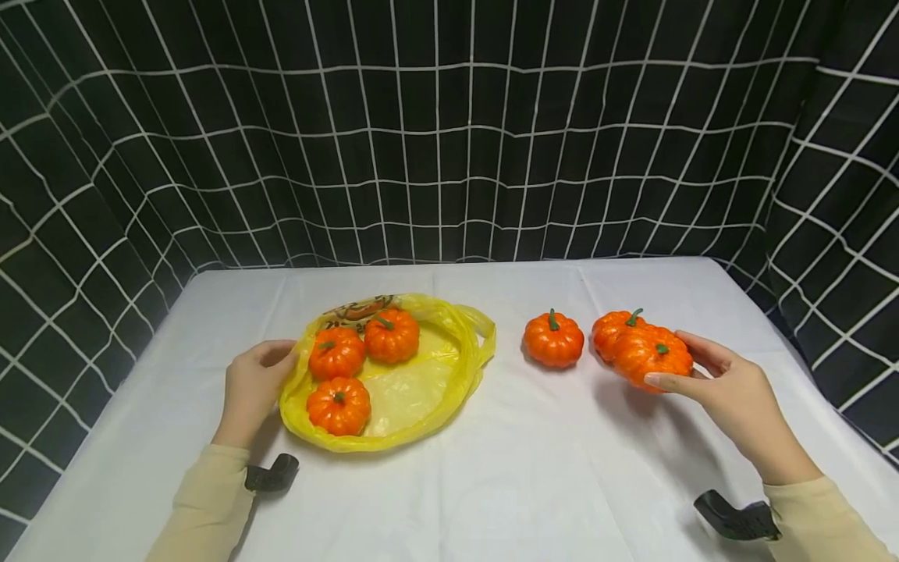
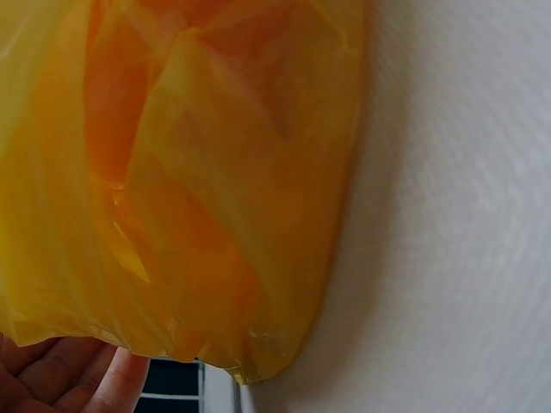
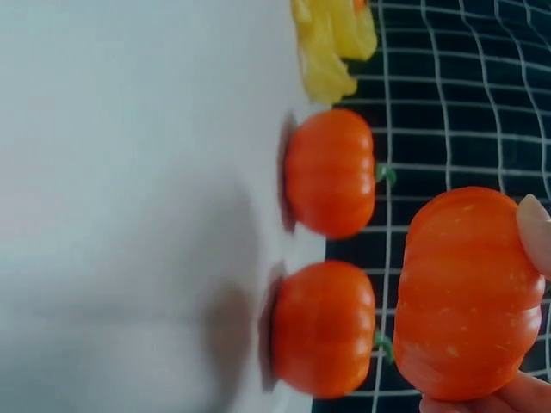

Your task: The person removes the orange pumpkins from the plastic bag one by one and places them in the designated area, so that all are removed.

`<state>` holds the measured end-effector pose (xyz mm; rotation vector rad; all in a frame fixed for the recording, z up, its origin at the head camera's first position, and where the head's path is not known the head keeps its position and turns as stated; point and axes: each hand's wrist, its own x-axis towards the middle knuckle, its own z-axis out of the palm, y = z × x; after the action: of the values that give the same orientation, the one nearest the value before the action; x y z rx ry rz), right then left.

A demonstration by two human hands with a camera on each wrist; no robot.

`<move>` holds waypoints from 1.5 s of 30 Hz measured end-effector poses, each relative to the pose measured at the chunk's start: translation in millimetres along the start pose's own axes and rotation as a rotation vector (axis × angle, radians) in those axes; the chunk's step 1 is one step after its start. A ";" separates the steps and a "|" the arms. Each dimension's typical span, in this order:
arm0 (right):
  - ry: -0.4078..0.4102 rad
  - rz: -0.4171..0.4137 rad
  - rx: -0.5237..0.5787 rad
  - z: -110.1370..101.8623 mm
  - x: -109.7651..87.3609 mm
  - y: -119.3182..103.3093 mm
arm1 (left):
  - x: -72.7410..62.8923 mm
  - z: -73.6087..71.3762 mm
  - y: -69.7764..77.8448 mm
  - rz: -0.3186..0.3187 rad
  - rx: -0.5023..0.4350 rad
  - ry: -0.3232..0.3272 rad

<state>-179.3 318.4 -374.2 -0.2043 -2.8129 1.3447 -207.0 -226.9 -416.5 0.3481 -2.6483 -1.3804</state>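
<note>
My right hand (image 1: 737, 398) grips a small orange pumpkin (image 1: 653, 356) between thumb and fingers, raised off the table, as the right wrist view shows. Behind it on the cloth sits another pumpkin (image 1: 612, 334), partly hidden in the head view, and to its left stands one more pumpkin (image 1: 553, 340). On the left lies an open yellow plastic bag (image 1: 414, 390) holding three pumpkins (image 1: 339, 406). At its left rim is my left hand (image 1: 254, 386), pinching the plastic between thumb and fingers. The bag's side (image 2: 198, 215) fills much of the left wrist view.
A white cloth (image 1: 492, 484) covers the table. Black fabric with a white grid (image 1: 449, 140) hangs behind it and along both sides. Each wrist carries a dark strap piece, one by the left sleeve (image 1: 207, 499) and one by the right sleeve (image 1: 822, 515).
</note>
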 end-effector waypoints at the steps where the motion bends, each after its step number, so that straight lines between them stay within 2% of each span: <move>1: 0.008 0.004 0.000 -1.7 0.4 2.2 | 0.2 -0.2 0.3 0.002 -0.001 -0.001; 17: 0.092 0.084 -0.011 -27.8 11.6 34.8 | -3.3 0.9 -1.1 -0.006 -0.013 -0.012; 23: 0.122 0.081 -0.075 -37.1 20.5 46.0 | -4.4 1.9 -2.1 -0.021 -0.026 -0.013; 35: 0.107 0.121 -0.047 -49.6 42.6 56.8 | -3.0 3.5 0.5 -0.008 -0.011 -0.003; 45: 0.108 0.144 -0.038 -49.7 63.9 68.4 | -1.8 1.3 0.0 -0.006 -0.002 0.005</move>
<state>-231.5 407.3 -398.7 -0.4747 -2.7811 1.2641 -205.5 -225.3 -417.3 0.3597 -2.6442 -1.3817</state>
